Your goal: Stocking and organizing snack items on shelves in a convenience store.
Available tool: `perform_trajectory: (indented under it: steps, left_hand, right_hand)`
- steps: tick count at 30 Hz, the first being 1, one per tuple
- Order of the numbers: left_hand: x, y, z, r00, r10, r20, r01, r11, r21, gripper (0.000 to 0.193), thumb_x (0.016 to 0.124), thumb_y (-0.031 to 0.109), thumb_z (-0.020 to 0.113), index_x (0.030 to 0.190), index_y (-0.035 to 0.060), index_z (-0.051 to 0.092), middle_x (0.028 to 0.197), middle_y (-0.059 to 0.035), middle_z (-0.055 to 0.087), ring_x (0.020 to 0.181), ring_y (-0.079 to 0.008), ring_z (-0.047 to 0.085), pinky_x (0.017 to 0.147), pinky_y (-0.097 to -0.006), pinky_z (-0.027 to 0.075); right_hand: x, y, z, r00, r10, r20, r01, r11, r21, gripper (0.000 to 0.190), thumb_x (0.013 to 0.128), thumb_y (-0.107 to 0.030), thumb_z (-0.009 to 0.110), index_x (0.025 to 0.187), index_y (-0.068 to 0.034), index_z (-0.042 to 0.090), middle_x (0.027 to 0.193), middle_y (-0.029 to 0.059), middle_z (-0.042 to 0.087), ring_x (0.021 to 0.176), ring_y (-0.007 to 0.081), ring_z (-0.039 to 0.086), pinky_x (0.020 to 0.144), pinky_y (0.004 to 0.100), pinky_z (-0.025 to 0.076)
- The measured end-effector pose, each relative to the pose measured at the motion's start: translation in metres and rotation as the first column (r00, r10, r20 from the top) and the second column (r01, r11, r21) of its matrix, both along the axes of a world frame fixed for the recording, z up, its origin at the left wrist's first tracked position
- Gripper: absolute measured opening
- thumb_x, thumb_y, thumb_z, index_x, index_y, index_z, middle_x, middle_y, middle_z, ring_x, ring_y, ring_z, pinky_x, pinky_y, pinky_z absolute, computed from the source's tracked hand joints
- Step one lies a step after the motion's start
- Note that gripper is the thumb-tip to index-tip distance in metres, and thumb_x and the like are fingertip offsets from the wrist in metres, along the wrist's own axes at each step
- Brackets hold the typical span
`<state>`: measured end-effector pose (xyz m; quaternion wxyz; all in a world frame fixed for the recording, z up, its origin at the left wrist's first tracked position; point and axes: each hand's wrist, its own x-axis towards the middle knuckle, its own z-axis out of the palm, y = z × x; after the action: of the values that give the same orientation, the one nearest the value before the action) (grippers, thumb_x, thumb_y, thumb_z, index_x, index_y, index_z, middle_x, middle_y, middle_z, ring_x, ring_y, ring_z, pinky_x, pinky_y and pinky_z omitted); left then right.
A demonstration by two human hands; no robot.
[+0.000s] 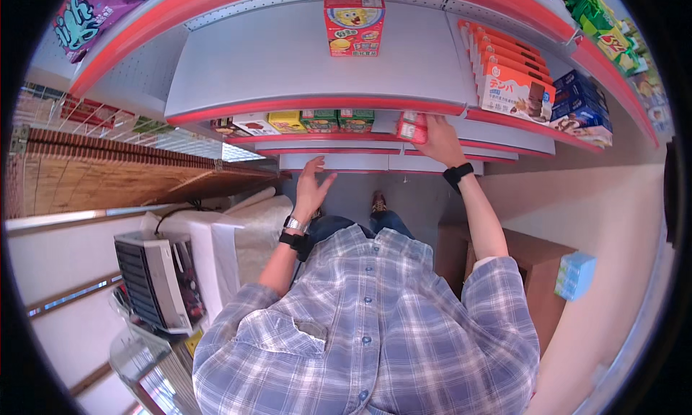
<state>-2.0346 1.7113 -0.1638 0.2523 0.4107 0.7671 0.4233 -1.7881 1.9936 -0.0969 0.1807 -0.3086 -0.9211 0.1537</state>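
My right hand grips a small red box at the front of a lower shelf, just under the red-edged lip of the shelf above. My left hand hangs in front of the lower shelves with fingers apart and nothing in it. Along that lower shelf, left of the red box, stand two green boxes, a yellow box and a white box. A red snack box with a cartoon face stands upright on the wide shelf above.
Orange-and-white biscuit boxes and dark blue boxes fill the right shelf section. A purple bag is at upper left, green packets at upper right. A brown cabinet stands right; a covered table stands left.
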Motion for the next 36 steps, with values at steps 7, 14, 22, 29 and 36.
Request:
perform_trajectory:
  steps: [7,14,22,29,36]
  left_hand:
    - [0.080,0.011,0.016,0.999,0.011,0.052,-0.012,1.000,0.014,0.056,0.085,0.024,0.078,0.133,0.0052,0.056,0.123,-0.0128,0.067,0.105,-0.0259,0.067,0.078,-0.0368,0.056]
    - [0.088,-0.013,0.024,0.983,0.172,0.068,-0.167,0.983,-0.071,0.054,0.085,0.019,0.076,0.133,0.0040,0.057,0.122,-0.0126,0.067,0.107,-0.0224,0.067,0.078,-0.0334,0.055]
    - [0.091,-0.018,0.019,0.978,0.200,0.050,-0.200,0.980,-0.016,0.057,0.083,0.020,0.078,0.132,0.0018,0.057,0.121,-0.0152,0.068,0.103,-0.0243,0.068,0.076,-0.0339,0.055]
    - [0.068,-0.002,0.070,0.985,0.150,0.082,-0.160,0.979,0.123,0.051,0.085,0.018,0.077,0.130,0.0018,0.060,0.121,-0.0141,0.069,0.102,-0.0236,0.068,0.075,-0.0330,0.055]
    - [0.000,0.064,0.185,0.806,0.174,-0.566,0.139,0.873,0.468,0.045,0.083,0.018,0.079,0.122,0.0034,0.063,0.117,-0.0151,0.067,0.105,-0.0337,0.065,0.089,-0.0419,0.051]
  right_hand:
    - [-0.036,0.039,-0.030,0.980,0.145,0.136,-0.114,0.970,-0.213,0.058,0.077,-0.038,0.073,0.126,-0.011,0.060,0.117,0.0201,0.067,0.107,0.0394,0.065,0.088,0.0483,0.053]
    - [-0.057,0.050,-0.049,0.952,0.245,0.184,-0.180,0.933,-0.311,0.068,0.079,-0.042,0.078,0.133,-0.007,0.056,0.124,0.0231,0.064,0.118,0.0393,0.061,0.097,0.0464,0.050]
    - [-0.064,0.050,-0.068,0.942,0.185,0.279,-0.090,0.943,-0.322,0.076,0.075,-0.043,0.083,0.132,-0.002,0.054,0.123,0.0254,0.064,0.117,0.0417,0.060,0.097,0.0461,0.050]
    - [-0.045,0.036,-0.052,0.978,0.190,-0.088,-0.204,0.957,-0.206,0.083,0.069,-0.045,0.088,0.133,-0.002,0.056,0.127,0.0235,0.063,0.120,0.0410,0.059,0.101,0.0486,0.048]
    - [-0.006,-0.013,-0.050,0.919,0.003,-0.394,-0.071,0.985,-0.158,0.095,0.071,-0.029,0.089,0.148,-0.003,0.039,0.150,0.0255,0.040,0.140,0.0439,0.037,0.114,0.0480,0.037]
